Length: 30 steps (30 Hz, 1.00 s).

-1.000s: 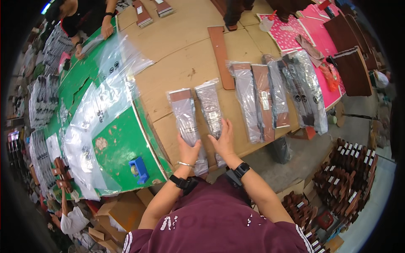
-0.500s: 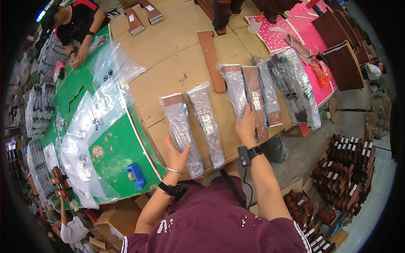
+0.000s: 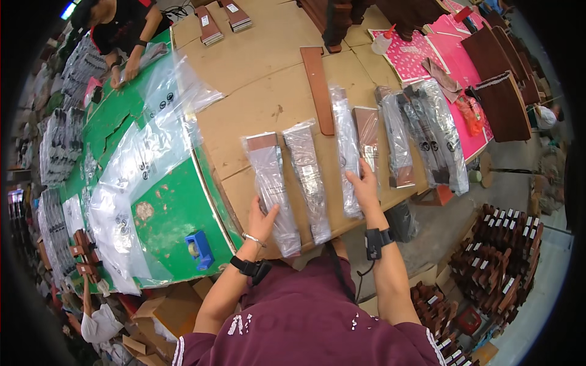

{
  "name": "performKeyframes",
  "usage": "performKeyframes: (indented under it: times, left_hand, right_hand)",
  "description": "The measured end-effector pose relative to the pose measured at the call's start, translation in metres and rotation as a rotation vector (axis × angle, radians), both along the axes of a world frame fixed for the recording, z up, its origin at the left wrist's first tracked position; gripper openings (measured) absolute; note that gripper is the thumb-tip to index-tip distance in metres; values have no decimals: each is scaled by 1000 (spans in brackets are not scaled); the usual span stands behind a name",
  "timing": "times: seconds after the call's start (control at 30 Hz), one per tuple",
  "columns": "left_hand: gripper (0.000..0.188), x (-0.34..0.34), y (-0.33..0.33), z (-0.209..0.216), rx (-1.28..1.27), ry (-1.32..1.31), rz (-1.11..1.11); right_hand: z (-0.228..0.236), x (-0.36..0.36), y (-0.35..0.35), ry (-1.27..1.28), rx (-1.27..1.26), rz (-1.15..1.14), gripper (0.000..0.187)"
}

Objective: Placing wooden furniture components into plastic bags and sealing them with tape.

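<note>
Several long brown wooden pieces in clear plastic lie side by side on the cardboard-covered table. My right hand (image 3: 367, 190) grips the lower part of one narrow wrapped wooden piece (image 3: 345, 143), thumb on its top and fingers along its right side. Just right of it is another wrapped brown piece (image 3: 367, 137), partly hidden by that hand. My left hand (image 3: 262, 221) touches the left edge of the leftmost wrapped piece (image 3: 272, 189), its thumb and fingers apart. Between my hands lies a further wrapped piece (image 3: 308, 180). Beyond them is a bare brown board (image 3: 317, 91).
More wrapped pieces (image 3: 436, 134) lie to the right, near a pink sheet (image 3: 442, 52) with a white bottle (image 3: 382, 43). On the green table (image 3: 168, 219) at left are plastic bags (image 3: 116, 189) and a blue tape dispenser (image 3: 199, 250). A co-worker (image 3: 122, 36) works at the far left.
My right hand has tipped its wrapped piece onto its narrow side and closed nearer its lower end. My left hand has come closer against the leftmost piece. The whole view has shifted slightly.
</note>
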State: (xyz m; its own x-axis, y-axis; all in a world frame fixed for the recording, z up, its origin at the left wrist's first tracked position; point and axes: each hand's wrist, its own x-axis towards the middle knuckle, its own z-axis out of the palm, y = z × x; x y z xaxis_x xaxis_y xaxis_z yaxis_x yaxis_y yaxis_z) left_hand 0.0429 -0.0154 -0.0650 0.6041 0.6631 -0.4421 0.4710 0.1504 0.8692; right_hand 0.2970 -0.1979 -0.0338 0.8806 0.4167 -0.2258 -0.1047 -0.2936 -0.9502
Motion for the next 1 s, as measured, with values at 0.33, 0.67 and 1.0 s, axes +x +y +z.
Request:
performKeyframes:
  times: [0.33, 0.67, 1.0]
  left_hand:
    - [70, -8, 12, 13, -168, -82, 21]
    - [66, 14, 24, 67, 85, -2, 13]
    - [56, 15, 18, 79, 320, -19, -82]
  right_hand:
    - [53, -87, -23, 989, 628, -17, 36]
    - [63, -122, -18, 1483, 989, 92, 62]
    - [69, -135, -11, 1599, 1060, 225, 66]
